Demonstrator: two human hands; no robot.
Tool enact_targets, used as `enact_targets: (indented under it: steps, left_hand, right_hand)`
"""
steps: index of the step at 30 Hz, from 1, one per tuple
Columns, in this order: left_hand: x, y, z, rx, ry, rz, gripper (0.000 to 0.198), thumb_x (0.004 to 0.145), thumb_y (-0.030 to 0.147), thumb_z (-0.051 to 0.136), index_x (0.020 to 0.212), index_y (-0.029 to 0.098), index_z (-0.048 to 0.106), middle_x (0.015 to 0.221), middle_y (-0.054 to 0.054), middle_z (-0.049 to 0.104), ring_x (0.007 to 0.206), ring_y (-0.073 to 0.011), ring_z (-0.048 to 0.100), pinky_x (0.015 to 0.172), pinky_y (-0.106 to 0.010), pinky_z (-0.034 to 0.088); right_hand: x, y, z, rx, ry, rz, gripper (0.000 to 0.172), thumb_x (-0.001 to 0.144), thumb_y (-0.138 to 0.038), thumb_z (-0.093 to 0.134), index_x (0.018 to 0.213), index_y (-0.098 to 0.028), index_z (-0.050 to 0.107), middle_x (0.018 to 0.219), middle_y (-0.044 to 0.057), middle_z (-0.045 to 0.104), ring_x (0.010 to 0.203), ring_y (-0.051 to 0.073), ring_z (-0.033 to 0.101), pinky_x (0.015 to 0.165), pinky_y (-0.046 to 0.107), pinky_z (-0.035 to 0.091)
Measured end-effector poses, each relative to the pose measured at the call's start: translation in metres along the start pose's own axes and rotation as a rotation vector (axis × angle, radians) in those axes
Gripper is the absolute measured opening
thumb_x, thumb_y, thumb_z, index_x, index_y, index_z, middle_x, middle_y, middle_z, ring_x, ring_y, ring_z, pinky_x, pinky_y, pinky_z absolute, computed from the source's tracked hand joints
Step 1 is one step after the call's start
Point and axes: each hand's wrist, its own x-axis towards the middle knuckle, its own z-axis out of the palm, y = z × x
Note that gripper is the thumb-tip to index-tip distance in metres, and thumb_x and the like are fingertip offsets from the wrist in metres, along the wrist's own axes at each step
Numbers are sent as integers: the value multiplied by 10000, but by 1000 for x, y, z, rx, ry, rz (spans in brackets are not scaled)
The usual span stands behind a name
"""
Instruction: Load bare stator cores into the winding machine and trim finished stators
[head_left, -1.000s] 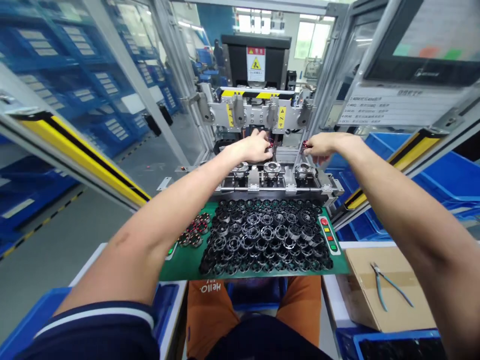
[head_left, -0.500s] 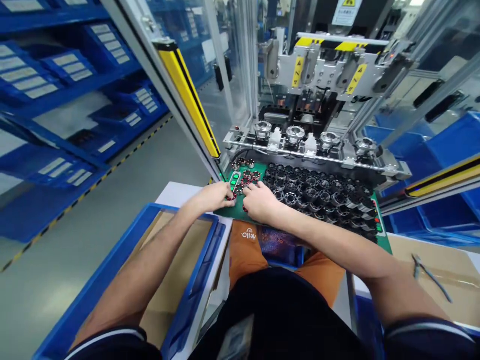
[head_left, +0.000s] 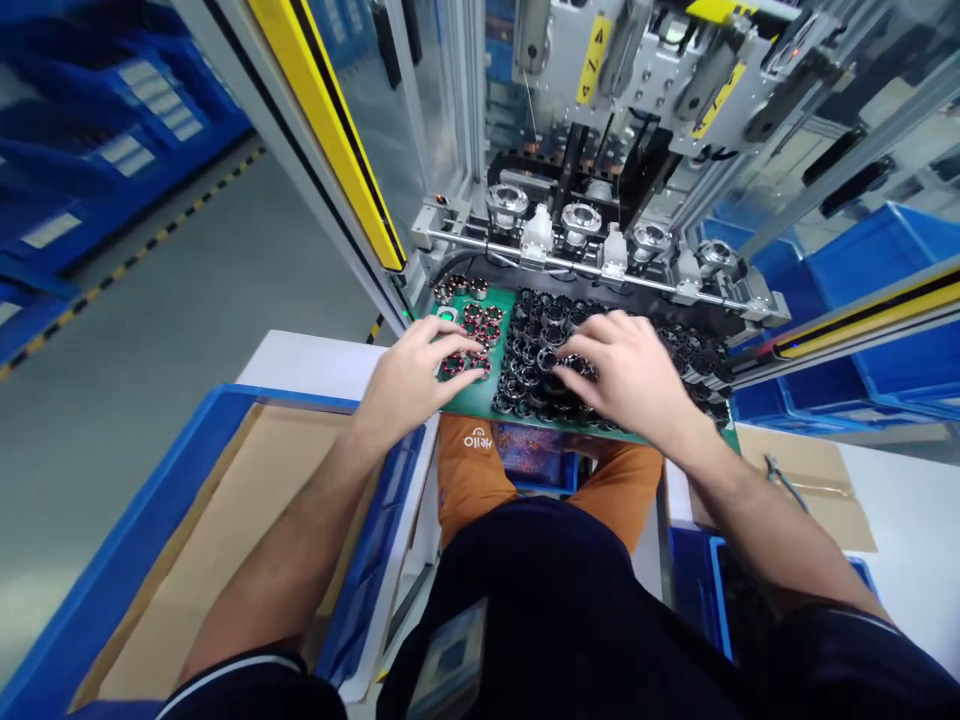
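Observation:
My left hand is over the left part of the green work surface, its thumb and fingers apart around small wire-wound rings with copper and red showing. I cannot see it gripping any of them. Above the crowded black ring-shaped parts is my right hand. Its fingers are curved and its thumb stands apart, close to one black ring; no firm grip on it shows. More copper-wound rings lie just beyond my left fingertips.
Behind the parts runs a machine rail with several round metal fixtures. A yellow safety bar flanks it on the left. A blue bin lined with cardboard stands at lower left. Pliers lie on cardboard at right.
My right hand has moved from the copper-wound rings rightward to the black parts. My left hand stays by the copper rings, fingers more spread. The camera view has tilted down and shifted.

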Motion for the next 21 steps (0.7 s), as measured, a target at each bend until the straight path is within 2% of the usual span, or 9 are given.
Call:
enact_targets:
  steps: [2, 6, 10, 13, 15, 17, 19, 21]
  left_hand:
    - [8, 21, 3, -105, 113, 115, 282, 1036, 464, 679, 1229, 289, 787, 1347, -89, 665, 1312, -270, 612, 1181, -450, 491]
    - [31, 53, 35, -23, 136, 276, 273, 1014, 380, 721, 1222, 224, 802, 1408, -143, 654, 1309, -330, 589, 1123, -520, 502]
    - [46, 64, 66, 98, 137, 270, 212, 1002, 362, 732, 1109, 198, 813, 1309, -161, 688, 1260, -363, 595, 1078, -551, 506]
    - [46, 66, 70, 75, 169, 236, 162, 974, 363, 775, 1012, 211, 814, 1266, -144, 712, 1237, -373, 599, 1046, -566, 511]
    - [40, 72, 64, -78, 245, 186, 136, 958, 355, 807, 971, 219, 798, 1221, -114, 738, 1220, -341, 625, 1041, -535, 527]
    - [31, 83, 54, -374, 325, 105, 154, 937, 346, 841, 968, 218, 760, 1174, -78, 752, 1105, -262, 689, 964, -436, 581]
    - [22, 102, 45, -754, 335, 29, 240, 921, 325, 861, 1082, 239, 705, 1177, -45, 753, 915, -175, 725, 802, -325, 614]
    - [16, 122, 39, -1067, 264, -5, 432, 929, 294, 852, 1296, 309, 626, 1256, -34, 745, 779, -126, 721, 681, -269, 614]
  right_hand:
    - [-22, 21, 0, -46, 57, 55, 328, 1060, -479, 574, 1154, -234, 771, 1280, 143, 692, 1171, 335, 551, 974, 484, 419]
    - [-33, 28, 29, -71, 97, -4, 246, 990, -404, 710, 1118, -203, 772, 1379, 147, 664, 1275, 359, 534, 1127, 558, 408]
    - [-23, 22, 50, -59, 126, -16, 174, 981, -310, 706, 1068, -175, 775, 1385, 154, 674, 1336, 356, 526, 1274, 613, 317]
    - [-26, 27, 46, 29, 172, -21, 118, 988, -254, 685, 1049, -198, 768, 1406, 131, 685, 1365, 350, 534, 1299, 658, 284]
    - [-37, 31, 37, 183, 247, 6, 87, 997, -260, 688, 1047, -219, 746, 1393, 113, 703, 1333, 338, 571, 1246, 658, 372]
    - [-52, 34, 26, 443, 336, 61, 71, 997, -295, 718, 1031, -233, 711, 1327, 100, 728, 1240, 305, 636, 1122, 575, 518]
    - [-68, 32, 17, 797, 429, 140, 185, 962, -340, 786, 1084, -256, 676, 1274, 78, 734, 1093, 248, 699, 950, 449, 618]
    - [-81, 26, 13, 1150, 481, 225, 425, 896, -369, 868, 1245, -303, 634, 1285, 55, 723, 972, 203, 730, 823, 367, 652]
